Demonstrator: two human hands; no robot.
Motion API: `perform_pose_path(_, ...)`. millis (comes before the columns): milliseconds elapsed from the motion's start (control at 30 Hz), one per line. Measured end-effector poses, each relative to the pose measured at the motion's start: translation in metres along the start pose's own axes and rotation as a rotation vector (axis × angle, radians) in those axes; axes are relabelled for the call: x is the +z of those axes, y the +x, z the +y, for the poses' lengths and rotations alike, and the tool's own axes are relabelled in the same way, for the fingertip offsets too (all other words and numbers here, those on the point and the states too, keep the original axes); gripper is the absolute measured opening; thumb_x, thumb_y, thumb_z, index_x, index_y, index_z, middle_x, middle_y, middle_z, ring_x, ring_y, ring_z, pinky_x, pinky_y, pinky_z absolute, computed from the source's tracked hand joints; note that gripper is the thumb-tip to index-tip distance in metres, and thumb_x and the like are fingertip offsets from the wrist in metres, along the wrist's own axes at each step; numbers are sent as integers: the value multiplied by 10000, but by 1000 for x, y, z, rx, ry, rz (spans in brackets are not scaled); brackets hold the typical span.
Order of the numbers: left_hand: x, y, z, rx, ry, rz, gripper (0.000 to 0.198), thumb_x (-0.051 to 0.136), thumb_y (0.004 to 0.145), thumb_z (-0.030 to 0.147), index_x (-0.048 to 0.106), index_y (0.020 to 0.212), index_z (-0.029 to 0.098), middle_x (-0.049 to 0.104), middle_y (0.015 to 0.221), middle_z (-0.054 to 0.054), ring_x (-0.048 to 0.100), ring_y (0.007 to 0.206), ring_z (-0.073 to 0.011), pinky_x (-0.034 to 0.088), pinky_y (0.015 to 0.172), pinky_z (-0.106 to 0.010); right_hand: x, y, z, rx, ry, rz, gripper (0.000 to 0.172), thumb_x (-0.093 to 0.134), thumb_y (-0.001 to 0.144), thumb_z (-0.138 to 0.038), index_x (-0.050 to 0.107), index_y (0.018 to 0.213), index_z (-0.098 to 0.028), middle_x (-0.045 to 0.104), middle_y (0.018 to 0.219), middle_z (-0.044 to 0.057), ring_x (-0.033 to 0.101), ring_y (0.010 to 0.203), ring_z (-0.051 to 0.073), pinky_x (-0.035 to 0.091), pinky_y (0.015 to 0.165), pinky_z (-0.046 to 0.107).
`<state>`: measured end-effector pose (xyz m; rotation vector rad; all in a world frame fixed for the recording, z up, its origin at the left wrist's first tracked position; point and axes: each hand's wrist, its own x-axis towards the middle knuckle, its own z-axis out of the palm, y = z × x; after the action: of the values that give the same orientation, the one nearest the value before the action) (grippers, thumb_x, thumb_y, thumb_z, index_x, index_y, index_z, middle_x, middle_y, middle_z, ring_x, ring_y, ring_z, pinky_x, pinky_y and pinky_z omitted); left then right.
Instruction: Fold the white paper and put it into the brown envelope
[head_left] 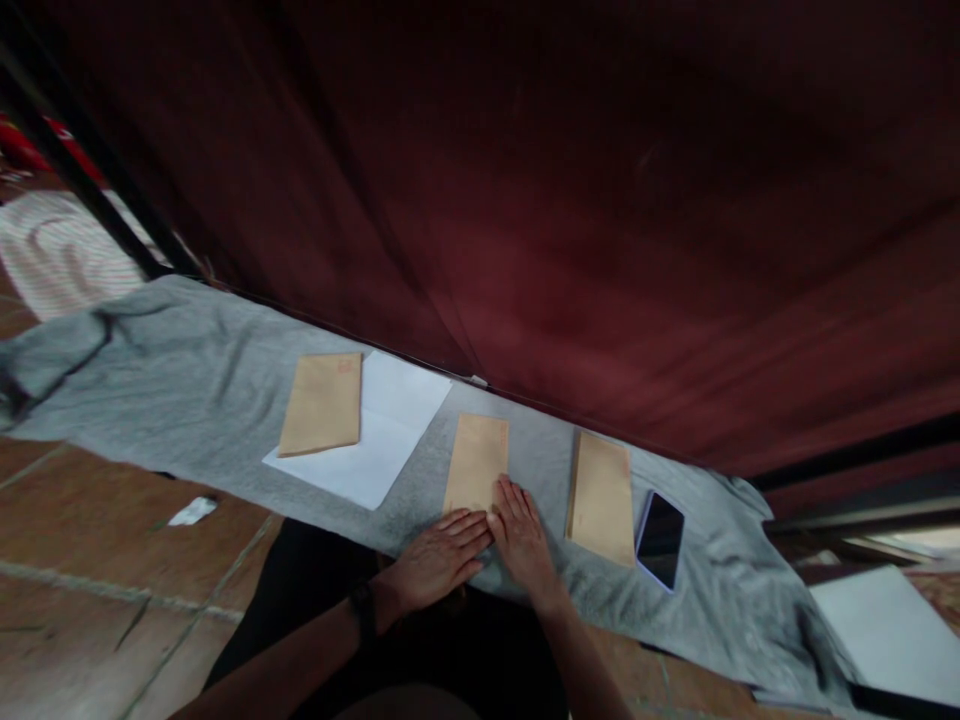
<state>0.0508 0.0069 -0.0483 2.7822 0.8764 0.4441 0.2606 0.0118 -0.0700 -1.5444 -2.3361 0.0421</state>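
A tan paper envelope lies flat on the grey cloth in front of me. My left hand, with a dark band at its wrist, rests across the envelope's near edge, fingers stretched out. Beside it my right hand lies flat on the near right corner, its fingers straight. The two hands touch at the thumb and fingertips. To the right is a stack of envelopes. On the left, more envelopes lie partly over white paper sheets.
A phone lies right of the envelope stack. Grey cloth covers the narrow bench, and a dark red curtain hangs behind it. A white board-like piece is at the far right. A white scrap lies on the tiled floor.
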Motion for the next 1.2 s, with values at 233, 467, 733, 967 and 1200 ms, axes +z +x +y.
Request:
perform_pose_path(233,5,-1,4,-26,-12,22,487,447,1032,415,459,1470,203,500,1512,-76,458,1399,-196,315,1192,-374,-15,-31,-10,-25,78,-17,485,358,1056,-306,399,1513,-150,465,1526,109,407,1436,213,359,1189,477)
perform_pose_path(467,12,-1,6,-73,-47,76,384,396,1039,282,573,1366,186,613,1399,-77,543,1321,-194,409,1137,-372,-23,-51,-12,-51,149,-20,465,401,1030,-251,450,1488,-193,543,1468,76,508,1359,202,391,1177,465)
perform_pose_path(733,26,38,-4,-159,27,53,482,341,1020,247,421,1483,139,463,1535,-113,396,1442,-208,278,1211,-407,-20,-54,-18,-7,171,48,406,409,1012,-201,582,1380,-188,633,1373,73,580,1281,201,435,1148,452)
perform_pose_path(967,39,83,-21,-216,64,53,559,307,1014,323,321,1529,106,338,1600,-152,261,1505,-227,170,1233,-444,-20,-53,-18,6,171,61,397,412,1011,-204,597,1362,-213,663,1331,68,593,1265,201,440,1135,451)
perform_pose_path(1200,46,115,-46,-313,74,35,602,328,1007,386,333,1520,70,308,1610,-171,234,1514,-250,140,1237,-426,-26,-51,-19,-8,189,54,432,381,1021,-212,534,1425,-223,611,1400,67,570,1295,201,437,1131,452)
